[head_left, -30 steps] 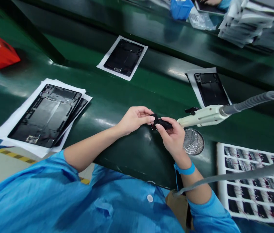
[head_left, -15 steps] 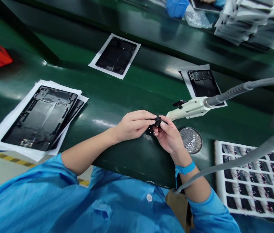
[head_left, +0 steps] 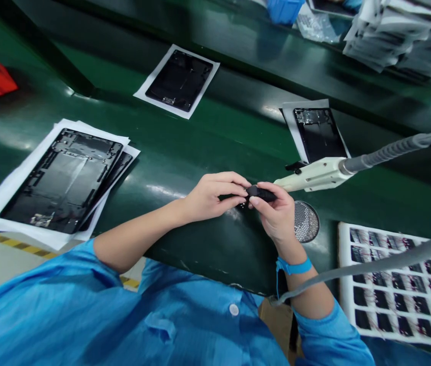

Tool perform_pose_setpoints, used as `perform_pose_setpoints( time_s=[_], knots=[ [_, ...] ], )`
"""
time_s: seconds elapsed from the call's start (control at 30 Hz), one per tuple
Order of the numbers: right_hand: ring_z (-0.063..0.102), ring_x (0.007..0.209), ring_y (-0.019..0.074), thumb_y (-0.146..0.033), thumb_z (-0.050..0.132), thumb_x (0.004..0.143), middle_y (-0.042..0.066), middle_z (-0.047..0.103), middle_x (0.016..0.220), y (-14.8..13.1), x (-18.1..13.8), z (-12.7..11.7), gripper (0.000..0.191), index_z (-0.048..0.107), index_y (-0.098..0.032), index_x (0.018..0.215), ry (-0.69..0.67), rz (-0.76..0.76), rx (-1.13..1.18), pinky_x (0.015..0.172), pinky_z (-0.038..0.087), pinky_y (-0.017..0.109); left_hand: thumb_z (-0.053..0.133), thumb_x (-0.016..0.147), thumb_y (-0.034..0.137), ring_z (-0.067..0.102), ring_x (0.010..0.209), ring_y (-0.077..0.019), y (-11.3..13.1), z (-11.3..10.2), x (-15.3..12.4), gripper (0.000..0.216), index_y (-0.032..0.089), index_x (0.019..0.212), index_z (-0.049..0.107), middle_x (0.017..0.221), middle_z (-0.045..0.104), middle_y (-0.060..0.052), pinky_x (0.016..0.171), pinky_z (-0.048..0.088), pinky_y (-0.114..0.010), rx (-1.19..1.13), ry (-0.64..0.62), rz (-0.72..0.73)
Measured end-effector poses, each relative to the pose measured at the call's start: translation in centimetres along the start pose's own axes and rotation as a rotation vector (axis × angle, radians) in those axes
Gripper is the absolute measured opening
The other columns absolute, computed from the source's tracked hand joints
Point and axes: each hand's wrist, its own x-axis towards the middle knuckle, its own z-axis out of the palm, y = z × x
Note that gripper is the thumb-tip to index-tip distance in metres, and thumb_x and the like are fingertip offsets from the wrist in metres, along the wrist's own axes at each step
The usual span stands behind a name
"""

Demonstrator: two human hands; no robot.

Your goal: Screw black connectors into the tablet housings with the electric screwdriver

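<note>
Black and small, the part point(head_left: 261, 193) is in the hands of the person, to the left of the round mesh dish point(head_left: 307, 222), which I take as the landmark for all places. The right hand point(head_left: 278, 212), also just left of the dish, holds this part between the thumb and the fingers. The left hand point(head_left: 217, 195) is farther to the left of the dish; its fingers are narrow together at the left end of the part, but I cannot tell whether they pinch it or only touch it. On the right wrist there is a blue band point(head_left: 295, 266), nearer to the person than the dish.

Just beyond the dish lies a pale tool point(head_left: 316, 175), its tip close behind the right hand, and a grey ribbed hose point(head_left: 385, 151) goes from it to the right. To the right of the dish stands a white tray point(head_left: 345, 284) with many small black pieces in its compartments, and a grey cable point(head_left: 375, 268) crosses above it. Farther beyond the dish, one dark panel point(head_left: 320, 133) rests on a white sheet. Well left of the dish is a pile of similar panels point(head_left: 62, 178) with sheets.
</note>
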Motion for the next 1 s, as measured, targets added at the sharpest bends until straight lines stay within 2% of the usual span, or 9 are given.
perform_pose_setpoints(
  time_s=[0.1,0.2,0.3,0.47,0.63,0.77,0.9,1.0],
  knots=[
    [0.082,0.087,0.0187,-0.049,0.104,0.080,0.003,0.089,0.109,-0.2,0.0,0.0,0.038,0.090,-0.031,0.111,0.000,-0.067,-0.136,0.076,0.072,0.032,0.083,0.104,0.013,0.087,0.104,-0.0214,0.0,0.2,-0.2,0.017,0.022,0.117,0.088,0.119,0.088,-0.010,0.094,0.073,-0.033,0.001,0.023,-0.027],
    [0.084,0.091,0.0205,-0.052,0.102,0.082,0.003,0.090,0.106,-0.5,0.1,0.2,0.036,0.091,-0.032,0.109,0.010,-0.140,-0.201,0.078,0.072,0.034,0.083,0.103,0.014,0.087,0.102,-0.0215,0.1,0.3,-0.2,0.016,0.022,0.116,0.088,0.118,0.088,-0.011,0.092,0.073,-0.034,0.001,0.018,-0.030],
    [0.084,0.088,0.0195,-0.047,0.099,0.086,0.002,0.090,0.101,-0.8,0.1,0.2,0.028,0.091,-0.032,0.107,0.008,-0.250,-0.300,0.080,0.071,0.034,0.082,0.102,0.014,0.086,0.098,-0.0205,0.3,0.2,-0.1,0.015,0.022,0.113,0.088,0.114,0.087,-0.010,0.090,0.072,-0.033,-0.051,0.010,-0.054],
    [0.085,0.096,0.0200,-0.037,0.096,0.092,0.002,0.090,0.108,-1.1,0.1,-0.1,0.023,0.090,-0.033,0.114,-0.054,-0.374,-0.372,0.089,0.071,0.037,0.079,0.102,0.014,0.084,0.094,-0.0184,0.2,0.2,0.2,0.019,0.023,0.116,0.088,0.111,0.085,-0.009,0.082,0.070,-0.029,-0.208,-0.003,-0.187],
    [0.084,0.096,0.0236,-0.042,0.099,0.089,0.002,0.089,0.105,-1.4,-0.1,-0.1,0.021,0.088,-0.034,0.105,-0.040,-0.275,-0.353,0.092,0.071,0.043,0.088,0.098,0.018,0.084,0.101,-0.0220,-0.2,0.1,0.1,0.020,0.024,0.118,0.088,0.115,0.085,-0.010,0.088,0.072,-0.034,-0.186,-0.063,-0.155],
    [0.083,0.094,0.0235,-0.046,0.101,0.086,0.002,0.089,0.103,-1.5,-0.2,-0.1,0.025,0.088,-0.034,0.104,-0.020,-0.215,-0.338,0.089,0.071,0.042,0.089,0.100,0.019,0.083,0.093,-0.0201,0.0,0.1,0.1,0.017,0.024,0.116,0.090,0.110,0.085,-0.009,0.083,0.072,-0.032,-0.180,-0.062,-0.205],
    [0.084,0.094,0.0232,-0.044,0.100,0.087,0.001,0.090,0.104,-1.5,-0.1,-0.5,0.024,0.089,-0.034,0.105,-0.022,-0.204,-0.301,0.090,0.071,0.042,0.089,0.100,0.019,0.084,0.090,-0.0181,0.3,0.1,0.2,0.016,0.023,0.115,0.091,0.111,0.083,-0.009,0.082,0.074,-0.029,-0.298,-0.067,-0.315],
    [0.084,0.099,0.0233,-0.039,0.100,0.087,0.000,0.090,0.109,-1.3,0.0,-0.7,0.027,0.089,-0.037,0.111,-0.046,-0.226,-0.291,0.094,0.071,0.042,0.088,0.099,0.016,0.084,0.090,-0.0182,0.4,0.2,0.3,0.018,0.022,0.115,0.090,0.110,0.083,-0.008,0.082,0.074,-0.029,-0.295,-0.054,-0.274]
  ],
)
